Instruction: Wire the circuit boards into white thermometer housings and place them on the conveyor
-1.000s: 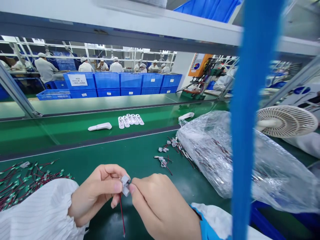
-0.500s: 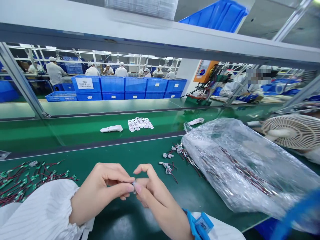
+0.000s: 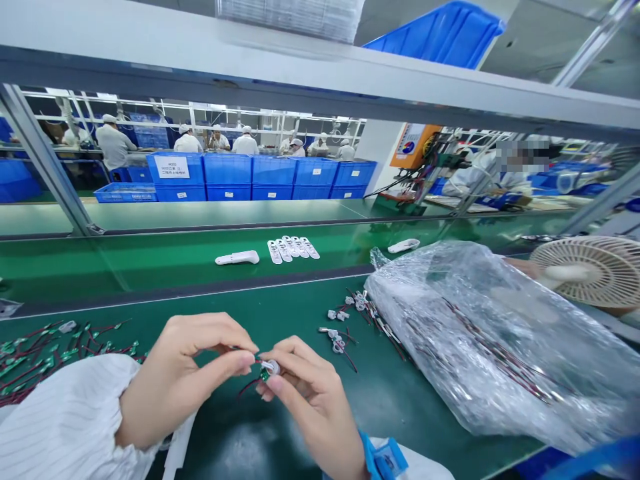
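Observation:
In front of me, my right hand pinches a small green circuit board with a whitish round part between thumb and fingers. My left hand has thumb and index finger closed on the thin wires of that piece, just left of it. A dark red wire end hangs free below the board. To the left lies a heap of green circuit boards with red and black wires. Right of my hands, similar wired pieces with whitish round parts rest on the green table.
A clear plastic bag holding wires covers the right side, by a beige fan. On the green conveyor lie white handheld shells and several white plates. Blue bins and co-workers stand beyond; a shelf beam crosses overhead.
My left fingers have drawn slightly left from my right hand, and the board with its wires now shows between them. White pieces on the conveyor have shifted right.

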`<move>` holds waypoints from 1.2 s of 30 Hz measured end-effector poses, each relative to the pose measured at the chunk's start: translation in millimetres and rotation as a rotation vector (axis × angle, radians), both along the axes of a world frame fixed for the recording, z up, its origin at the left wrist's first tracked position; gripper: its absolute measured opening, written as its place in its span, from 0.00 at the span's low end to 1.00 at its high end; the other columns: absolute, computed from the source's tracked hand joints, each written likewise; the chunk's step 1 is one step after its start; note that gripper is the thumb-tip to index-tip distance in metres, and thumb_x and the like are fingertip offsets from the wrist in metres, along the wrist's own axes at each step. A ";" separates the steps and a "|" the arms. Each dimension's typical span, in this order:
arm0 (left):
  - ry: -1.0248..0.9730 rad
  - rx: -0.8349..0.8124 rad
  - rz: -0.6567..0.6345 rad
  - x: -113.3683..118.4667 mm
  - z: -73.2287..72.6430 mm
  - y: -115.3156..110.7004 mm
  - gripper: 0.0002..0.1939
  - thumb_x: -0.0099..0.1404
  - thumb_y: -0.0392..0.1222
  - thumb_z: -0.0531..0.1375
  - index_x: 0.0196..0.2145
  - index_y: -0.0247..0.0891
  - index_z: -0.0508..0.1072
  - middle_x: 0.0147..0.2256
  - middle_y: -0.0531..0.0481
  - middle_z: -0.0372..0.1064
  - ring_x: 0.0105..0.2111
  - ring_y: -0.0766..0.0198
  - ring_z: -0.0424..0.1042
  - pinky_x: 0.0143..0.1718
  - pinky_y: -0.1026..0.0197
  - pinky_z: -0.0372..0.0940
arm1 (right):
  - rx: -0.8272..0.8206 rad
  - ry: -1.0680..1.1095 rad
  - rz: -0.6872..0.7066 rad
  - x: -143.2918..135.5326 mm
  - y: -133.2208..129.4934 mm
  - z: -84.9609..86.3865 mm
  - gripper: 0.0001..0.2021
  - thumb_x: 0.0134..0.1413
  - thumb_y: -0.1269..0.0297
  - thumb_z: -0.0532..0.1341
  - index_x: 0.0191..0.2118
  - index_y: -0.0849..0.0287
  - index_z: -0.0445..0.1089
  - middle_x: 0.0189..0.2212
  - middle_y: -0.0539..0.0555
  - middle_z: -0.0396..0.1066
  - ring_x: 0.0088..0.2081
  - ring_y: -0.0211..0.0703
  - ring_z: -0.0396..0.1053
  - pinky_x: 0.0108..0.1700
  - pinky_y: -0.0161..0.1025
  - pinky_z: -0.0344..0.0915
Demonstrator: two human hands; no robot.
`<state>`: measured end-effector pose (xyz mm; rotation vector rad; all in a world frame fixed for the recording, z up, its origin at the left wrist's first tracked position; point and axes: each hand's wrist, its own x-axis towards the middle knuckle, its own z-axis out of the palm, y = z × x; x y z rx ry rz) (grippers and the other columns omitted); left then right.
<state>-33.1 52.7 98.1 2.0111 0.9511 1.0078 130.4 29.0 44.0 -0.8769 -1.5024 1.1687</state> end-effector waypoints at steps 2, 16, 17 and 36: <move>-0.026 -0.073 -0.050 4.4 -6.2 3.0 0.05 0.52 0.32 0.59 0.29 0.37 0.74 0.28 0.51 0.69 0.26 0.68 0.67 0.27 0.69 0.63 | -0.013 0.037 -0.046 0.2 1.7 0.3 0.07 0.50 0.68 0.55 0.33 0.57 0.70 0.29 0.51 0.58 0.26 0.35 0.64 0.29 0.33 0.63; 0.010 -0.064 0.195 28.4 -53.3 98.2 0.07 0.54 0.35 0.58 0.22 0.35 0.75 0.24 0.50 0.71 0.27 0.63 0.70 0.30 0.65 0.64 | -0.017 -0.243 0.019 20.0 129.8 -28.2 0.08 0.42 0.62 0.62 0.31 0.60 0.70 0.26 0.49 0.63 0.30 0.38 0.66 0.32 0.36 0.66; 0.041 -0.032 0.202 28.0 -56.1 113.5 0.07 0.55 0.35 0.58 0.22 0.35 0.75 0.25 0.50 0.71 0.28 0.63 0.70 0.31 0.65 0.65 | -0.010 -0.285 0.024 25.5 152.9 -33.2 0.09 0.41 0.62 0.63 0.31 0.61 0.70 0.26 0.49 0.65 0.30 0.39 0.67 0.33 0.36 0.66; 0.472 0.144 -0.107 126.2 -140.7 339.3 0.09 0.62 0.40 0.52 0.35 0.33 0.68 0.35 0.49 0.67 0.34 0.64 0.68 0.36 0.56 0.64 | 0.196 -0.994 0.125 124.5 361.5 -112.6 0.10 0.53 0.63 0.55 0.39 0.63 0.65 0.38 0.53 0.66 0.38 0.41 0.65 0.40 0.45 0.63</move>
